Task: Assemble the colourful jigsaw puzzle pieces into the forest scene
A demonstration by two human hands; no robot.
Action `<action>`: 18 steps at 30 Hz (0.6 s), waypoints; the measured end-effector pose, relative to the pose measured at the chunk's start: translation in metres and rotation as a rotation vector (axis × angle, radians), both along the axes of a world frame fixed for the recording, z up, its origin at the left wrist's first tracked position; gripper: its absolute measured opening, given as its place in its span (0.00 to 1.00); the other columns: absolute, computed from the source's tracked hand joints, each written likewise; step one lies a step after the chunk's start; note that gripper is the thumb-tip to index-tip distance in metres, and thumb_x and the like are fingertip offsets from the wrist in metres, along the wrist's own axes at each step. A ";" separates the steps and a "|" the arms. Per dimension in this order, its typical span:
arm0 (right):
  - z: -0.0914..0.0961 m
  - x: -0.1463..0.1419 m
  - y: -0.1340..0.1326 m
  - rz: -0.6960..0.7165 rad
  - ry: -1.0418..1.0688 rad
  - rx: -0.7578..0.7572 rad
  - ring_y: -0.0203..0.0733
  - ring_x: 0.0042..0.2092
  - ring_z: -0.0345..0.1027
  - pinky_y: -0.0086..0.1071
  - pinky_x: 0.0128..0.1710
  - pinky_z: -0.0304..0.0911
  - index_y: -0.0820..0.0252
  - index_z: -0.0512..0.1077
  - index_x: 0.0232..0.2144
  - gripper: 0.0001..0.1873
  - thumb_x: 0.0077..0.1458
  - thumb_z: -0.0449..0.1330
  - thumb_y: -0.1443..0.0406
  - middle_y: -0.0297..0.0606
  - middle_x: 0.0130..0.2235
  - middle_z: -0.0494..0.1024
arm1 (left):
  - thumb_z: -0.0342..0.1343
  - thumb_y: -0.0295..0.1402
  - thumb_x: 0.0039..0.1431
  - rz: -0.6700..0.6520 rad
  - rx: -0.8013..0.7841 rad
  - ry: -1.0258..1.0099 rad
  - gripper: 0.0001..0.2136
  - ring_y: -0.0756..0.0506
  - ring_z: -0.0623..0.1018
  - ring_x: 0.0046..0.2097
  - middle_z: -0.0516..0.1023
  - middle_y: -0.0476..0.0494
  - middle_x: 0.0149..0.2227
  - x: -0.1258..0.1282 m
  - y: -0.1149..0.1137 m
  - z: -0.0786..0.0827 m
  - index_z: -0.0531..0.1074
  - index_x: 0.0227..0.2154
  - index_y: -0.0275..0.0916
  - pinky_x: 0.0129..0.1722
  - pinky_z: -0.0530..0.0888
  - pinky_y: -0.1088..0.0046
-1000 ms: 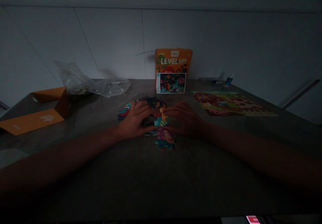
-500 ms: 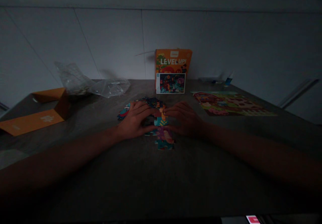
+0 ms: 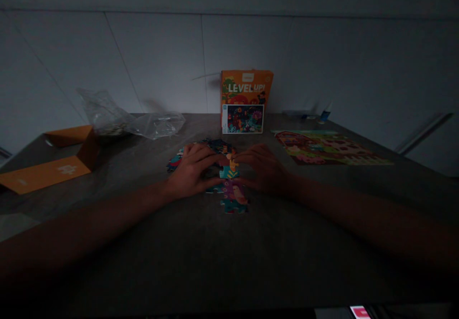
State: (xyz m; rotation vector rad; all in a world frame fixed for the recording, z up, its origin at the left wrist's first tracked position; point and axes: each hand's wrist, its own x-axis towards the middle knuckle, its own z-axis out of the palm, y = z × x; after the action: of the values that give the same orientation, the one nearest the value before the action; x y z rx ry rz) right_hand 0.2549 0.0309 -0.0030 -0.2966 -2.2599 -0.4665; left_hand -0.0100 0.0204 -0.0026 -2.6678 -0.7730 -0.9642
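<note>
Between my two hands is a teal jigsaw puzzle piece [image 3: 230,170] with a yellow figure on it. My left hand [image 3: 195,168] grips its left side, thumb at the near edge and fingers at the far edge. On the right side, my right hand [image 3: 263,170] grips it the same way. A purple and teal puzzle piece [image 3: 234,197] lies just nearer, close to both thumbs; whether it is joined to the held piece I cannot tell. Behind and partly under my left hand is a pile of loose puzzle pieces [image 3: 218,144], partly hidden.
An orange box [image 3: 247,80] stands at the back with a picture card [image 3: 245,119] leaning on it. To the right lies a farm-scene puzzle [image 3: 333,148], with a small blue-labelled tube [image 3: 325,115] behind. At left are an open orange box piece [image 3: 53,168] and clear plastic bags [image 3: 158,124].
</note>
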 end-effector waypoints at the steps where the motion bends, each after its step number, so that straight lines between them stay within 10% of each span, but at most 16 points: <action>1: -0.001 0.000 0.001 -0.013 0.004 -0.017 0.49 0.47 0.74 0.44 0.47 0.67 0.60 0.65 0.55 0.21 0.65 0.63 0.57 0.45 0.48 0.81 | 0.60 0.49 0.65 0.024 -0.013 0.000 0.21 0.37 0.74 0.50 0.79 0.41 0.46 0.000 0.000 0.000 0.75 0.53 0.41 0.52 0.64 0.56; 11: -0.016 0.004 0.018 -0.317 0.080 -0.330 0.56 0.55 0.70 0.54 0.56 0.68 0.57 0.70 0.53 0.19 0.59 0.61 0.63 0.47 0.52 0.76 | 0.62 0.49 0.59 0.773 -0.211 -0.347 0.22 0.25 0.67 0.58 0.69 0.31 0.55 -0.005 0.015 -0.006 0.76 0.52 0.42 0.54 0.68 0.40; 18: -0.025 0.010 0.030 -0.457 0.000 -0.505 0.55 0.54 0.72 0.52 0.56 0.69 0.63 0.74 0.49 0.18 0.58 0.63 0.62 0.50 0.50 0.78 | 0.62 0.46 0.58 0.859 -0.278 -0.345 0.24 0.22 0.68 0.57 0.70 0.27 0.53 -0.013 0.033 -0.025 0.74 0.54 0.41 0.51 0.68 0.33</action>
State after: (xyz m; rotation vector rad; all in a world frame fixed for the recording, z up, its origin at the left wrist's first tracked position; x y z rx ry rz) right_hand 0.2649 0.0613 -0.0277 -1.0822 -2.2793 -0.1105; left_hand -0.0228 0.0532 -0.0281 -1.9700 -2.0129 -1.0956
